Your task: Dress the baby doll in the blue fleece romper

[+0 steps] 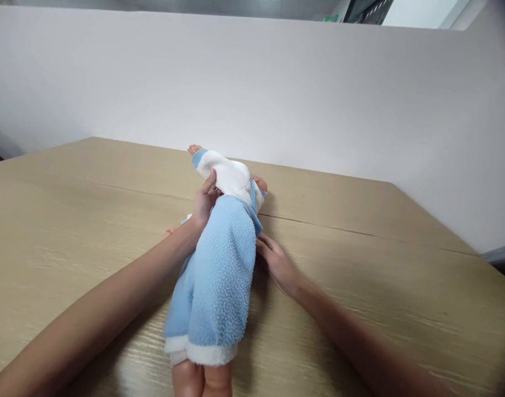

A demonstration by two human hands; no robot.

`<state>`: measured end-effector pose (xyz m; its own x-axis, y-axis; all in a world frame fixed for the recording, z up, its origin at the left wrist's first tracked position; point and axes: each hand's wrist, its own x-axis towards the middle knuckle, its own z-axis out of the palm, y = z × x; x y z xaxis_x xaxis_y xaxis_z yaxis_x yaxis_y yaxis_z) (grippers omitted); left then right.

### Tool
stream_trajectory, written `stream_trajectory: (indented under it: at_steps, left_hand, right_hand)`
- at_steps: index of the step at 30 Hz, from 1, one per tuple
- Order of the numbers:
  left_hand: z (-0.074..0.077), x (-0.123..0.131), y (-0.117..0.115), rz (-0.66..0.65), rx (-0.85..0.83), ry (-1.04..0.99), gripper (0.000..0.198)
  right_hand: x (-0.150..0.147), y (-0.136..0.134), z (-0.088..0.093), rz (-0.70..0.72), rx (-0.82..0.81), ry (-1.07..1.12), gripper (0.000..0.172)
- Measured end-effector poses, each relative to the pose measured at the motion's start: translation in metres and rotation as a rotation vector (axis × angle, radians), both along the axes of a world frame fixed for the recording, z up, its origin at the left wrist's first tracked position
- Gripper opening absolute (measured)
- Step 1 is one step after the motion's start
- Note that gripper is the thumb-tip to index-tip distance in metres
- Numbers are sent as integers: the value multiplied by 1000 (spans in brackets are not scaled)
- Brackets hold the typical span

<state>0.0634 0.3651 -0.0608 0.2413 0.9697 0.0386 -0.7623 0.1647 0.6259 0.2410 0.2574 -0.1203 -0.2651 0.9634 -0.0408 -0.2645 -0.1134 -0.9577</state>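
Note:
A baby doll (219, 264) in a light blue and white fleece suit lies on its side on the wooden table (380, 286), bare legs toward me and head at the far end. My left hand (205, 201) grips the doll's white sleeve near the shoulder, thumb on top. The sleeved arm sticks up, and a small plastic hand shows at its tip. My right hand (275, 262) rests against the doll's blue back at the right side, fingers pressed to the fabric and partly hidden behind it.
A plain white partition wall (318, 99) stands along the table's far edge. The table's right corner drops off near a grey object (503, 256) at the far right.

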Motion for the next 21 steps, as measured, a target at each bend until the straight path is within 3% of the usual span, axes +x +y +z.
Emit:
stream_trajectory:
  at_steps: [4,7,14,17,21]
  left_hand:
    - [-1,-4,0,-43,-1,-45,60]
    - [-1,-8,2,-38,-11,-65,63]
    - [7,-8,5,18,-34,8,63]
    - [8,-7,6,51,-51,25,59]
    - [-1,-9,10,39,104,118,63]
  right_hand:
    - [4,-2,1,-99,185,-232,35]
    - [2,-2,0,-220,201,-317,43]
    - [-14,-6,-4,-155,-69,125,33]
    - [-20,3,-5,-225,-49,145,32]
    - [-19,18,-6,-181,75,42,34]
